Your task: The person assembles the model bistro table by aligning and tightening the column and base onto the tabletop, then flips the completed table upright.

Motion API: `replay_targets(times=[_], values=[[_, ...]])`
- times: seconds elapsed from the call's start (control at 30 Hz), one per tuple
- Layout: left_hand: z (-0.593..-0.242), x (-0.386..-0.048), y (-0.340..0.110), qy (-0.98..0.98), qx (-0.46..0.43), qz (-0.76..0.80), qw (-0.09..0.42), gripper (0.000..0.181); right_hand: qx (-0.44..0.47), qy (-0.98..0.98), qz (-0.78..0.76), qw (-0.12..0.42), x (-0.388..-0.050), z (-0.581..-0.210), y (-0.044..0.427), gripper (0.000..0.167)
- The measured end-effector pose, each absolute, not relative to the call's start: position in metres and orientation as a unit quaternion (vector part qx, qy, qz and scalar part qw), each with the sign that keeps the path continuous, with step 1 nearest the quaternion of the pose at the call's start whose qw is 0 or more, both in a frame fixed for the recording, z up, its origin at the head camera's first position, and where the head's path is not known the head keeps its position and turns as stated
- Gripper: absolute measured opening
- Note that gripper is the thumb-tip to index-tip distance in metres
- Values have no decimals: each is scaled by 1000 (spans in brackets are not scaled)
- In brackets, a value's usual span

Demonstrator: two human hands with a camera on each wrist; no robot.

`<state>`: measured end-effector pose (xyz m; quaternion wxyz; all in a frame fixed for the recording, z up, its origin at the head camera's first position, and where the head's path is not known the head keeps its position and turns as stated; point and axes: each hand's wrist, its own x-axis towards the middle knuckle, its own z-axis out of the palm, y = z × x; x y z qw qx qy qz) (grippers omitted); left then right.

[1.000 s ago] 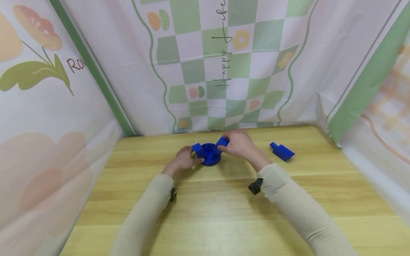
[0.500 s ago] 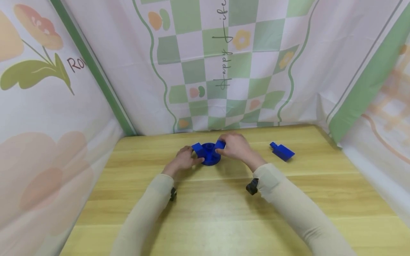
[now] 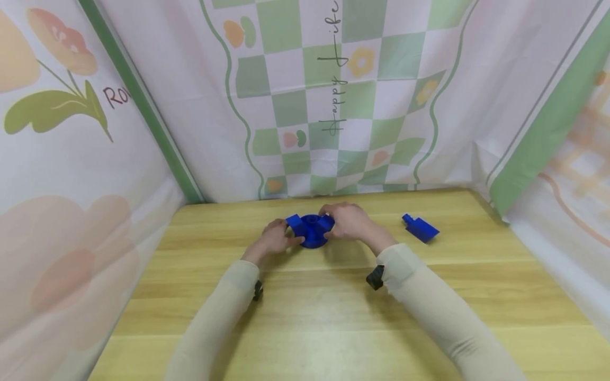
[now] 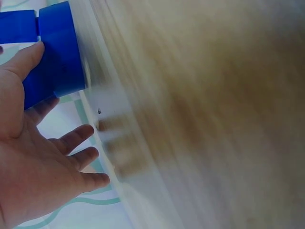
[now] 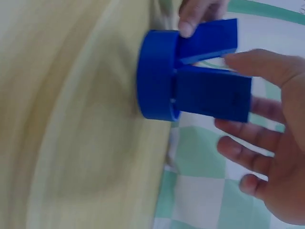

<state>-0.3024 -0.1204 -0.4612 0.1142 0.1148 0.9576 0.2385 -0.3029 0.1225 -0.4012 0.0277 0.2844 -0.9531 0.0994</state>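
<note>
On the tabletop sits a blue round base point(image 3: 313, 239) with holes in its top face. Two flat blue pegged pieces rise from it: a left piece point(image 3: 296, 224) and a right piece point(image 3: 326, 223). My left hand point(image 3: 275, 236) holds the left piece low down, its thumb close to the base rim; its other fingers spread apart in the left wrist view. My right hand point(image 3: 350, 221) grips the right piece, thumb at its near edge and fingers behind. In the right wrist view, the right piece point(image 5: 214, 93) meets the base with its peg hidden.
A third blue piece point(image 3: 421, 228), flat with a narrow stepped peg, lies on the wooden table point(image 3: 305, 328) to the right. Patterned cloth point(image 3: 324, 132) hangs behind the table and along both sides.
My right hand has moved left and down, bringing the right piece from tilted above the base down onto it. The left hand has stayed in place.
</note>
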Motion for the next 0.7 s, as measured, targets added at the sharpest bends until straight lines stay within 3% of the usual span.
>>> replay_targets(times=[0.17, 0.5, 0.7], values=[[-462, -303, -121, 960, 119, 231, 106, 83, 294, -951, 89, 40, -304, -401, 120, 35], [-463, -304, -121, 958, 115, 237, 116, 85, 327, -943, 68, 11, -303, -403, 116, 60], [-465, -304, -121, 960, 120, 228, 111, 84, 312, -948, 69, 0, -306, -404, 115, 54]])
